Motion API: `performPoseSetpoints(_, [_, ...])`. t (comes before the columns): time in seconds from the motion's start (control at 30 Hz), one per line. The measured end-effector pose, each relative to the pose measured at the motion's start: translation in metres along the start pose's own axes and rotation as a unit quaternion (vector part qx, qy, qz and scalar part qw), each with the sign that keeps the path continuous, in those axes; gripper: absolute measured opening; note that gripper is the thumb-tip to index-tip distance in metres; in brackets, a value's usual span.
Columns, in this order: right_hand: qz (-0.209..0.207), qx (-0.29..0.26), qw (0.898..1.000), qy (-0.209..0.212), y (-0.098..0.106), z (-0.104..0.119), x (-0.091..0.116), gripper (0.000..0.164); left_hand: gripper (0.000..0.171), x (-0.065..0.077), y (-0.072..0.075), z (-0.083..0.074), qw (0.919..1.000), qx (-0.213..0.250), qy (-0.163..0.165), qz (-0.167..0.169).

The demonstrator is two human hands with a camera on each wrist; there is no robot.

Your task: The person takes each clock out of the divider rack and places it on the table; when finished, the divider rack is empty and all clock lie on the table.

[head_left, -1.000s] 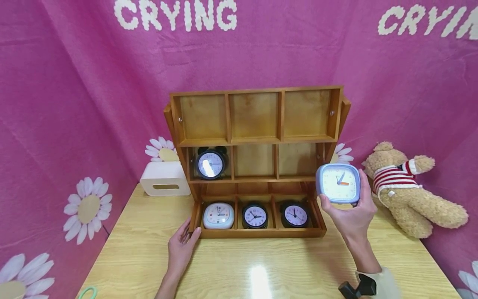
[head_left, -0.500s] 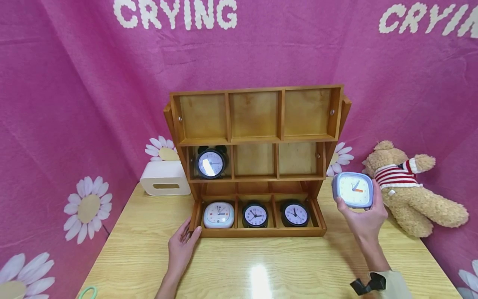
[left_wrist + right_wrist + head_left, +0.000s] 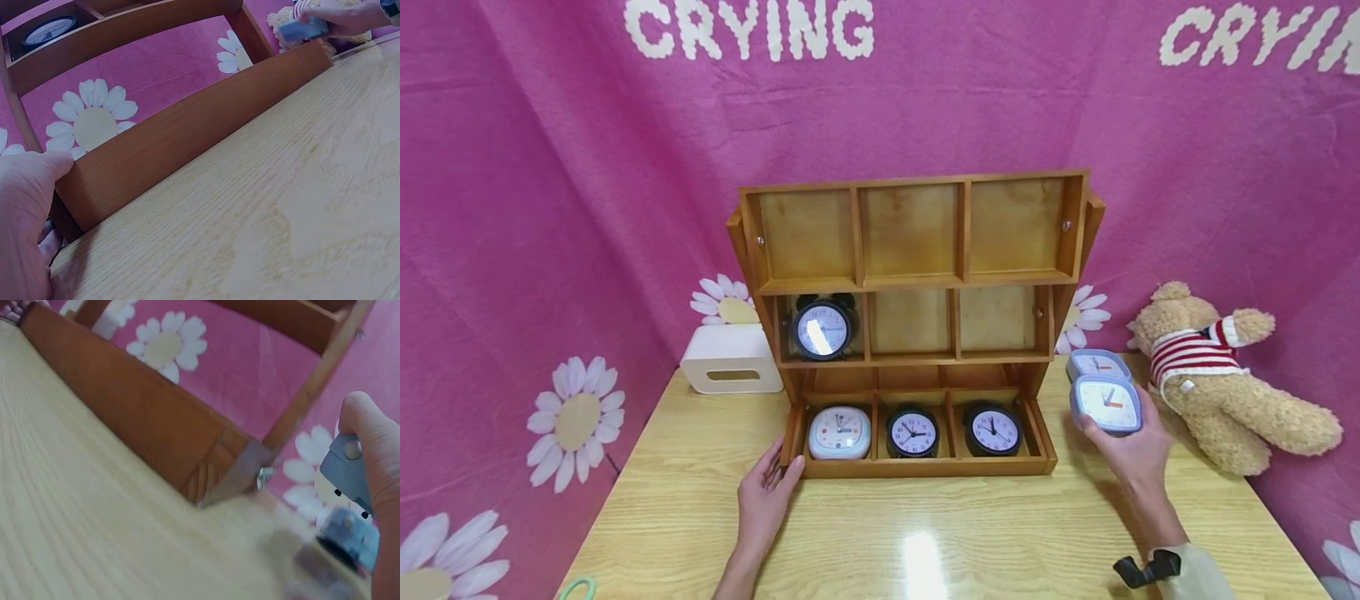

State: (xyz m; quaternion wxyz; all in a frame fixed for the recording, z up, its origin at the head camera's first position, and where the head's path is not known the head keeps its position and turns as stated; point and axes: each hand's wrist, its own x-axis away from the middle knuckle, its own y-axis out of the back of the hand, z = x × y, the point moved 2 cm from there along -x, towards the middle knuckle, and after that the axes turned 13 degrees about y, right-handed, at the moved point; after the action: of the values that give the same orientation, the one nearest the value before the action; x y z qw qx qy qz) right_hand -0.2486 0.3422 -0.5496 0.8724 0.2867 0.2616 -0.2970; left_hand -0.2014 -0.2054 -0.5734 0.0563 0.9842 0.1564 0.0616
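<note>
My right hand (image 3: pixel 1131 446) grips a blue rounded-square alarm clock (image 3: pixel 1107 404) off the shelf's right side, its face turned up. Just behind it, partly covered, is a second blue alarm clock (image 3: pixel 1099 363). The right wrist view shows the back of the held clock (image 3: pixel 350 465). My left hand (image 3: pixel 765 492) holds the lower left corner of the wooden display shelf (image 3: pixel 925 468), thumb over the front board (image 3: pixel 156 140). In the bottom row sit a white alarm clock (image 3: pixel 840 432) and two black ones (image 3: pixel 912 432). A black twin-bell alarm clock (image 3: pixel 823 329) occupies the middle row's left compartment.
A teddy bear (image 3: pixel 1210 383) in a striped top leans at the right, close to my right hand. A white tissue box (image 3: pixel 732 358) stands left of the shelf. Pink cloth (image 3: pixel 910 108) hangs behind. A green ring-shaped handle (image 3: pixel 577 587) shows at the front left.
My right hand has carried the blue alarm clock right and then lower, away from the shelf. The second blue alarm clock has come into sight behind it. My left hand stays put.
</note>
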Motion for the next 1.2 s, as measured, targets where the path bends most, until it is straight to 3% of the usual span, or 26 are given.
performPoseSetpoints(0.2, [0.053,0.037,0.997,-0.045,0.001,-0.023,0.006,0.088,0.06,-0.001,0.0,0.0,1.0,-0.001,0.003,0.001])
performPoseSetpoints(0.47, [0.111,0.051,0.99,-0.072,0.003,-0.034,0.006,0.092,0.06,0.001,0.0,-0.001,1.0,-0.004,0.002,0.002])
performPoseSetpoints(0.87, [0.14,0.043,0.988,-0.057,0.0,-0.037,0.004,0.1,0.06,-0.001,0.0,0.001,0.9999,-0.008,0.013,-0.001])
performPoseSetpoints(1.2, [0.123,0.063,0.99,-0.035,0.001,-0.038,0.004,0.096,0.06,0.001,0.0,-0.001,0.9999,-0.008,0.013,0.0])
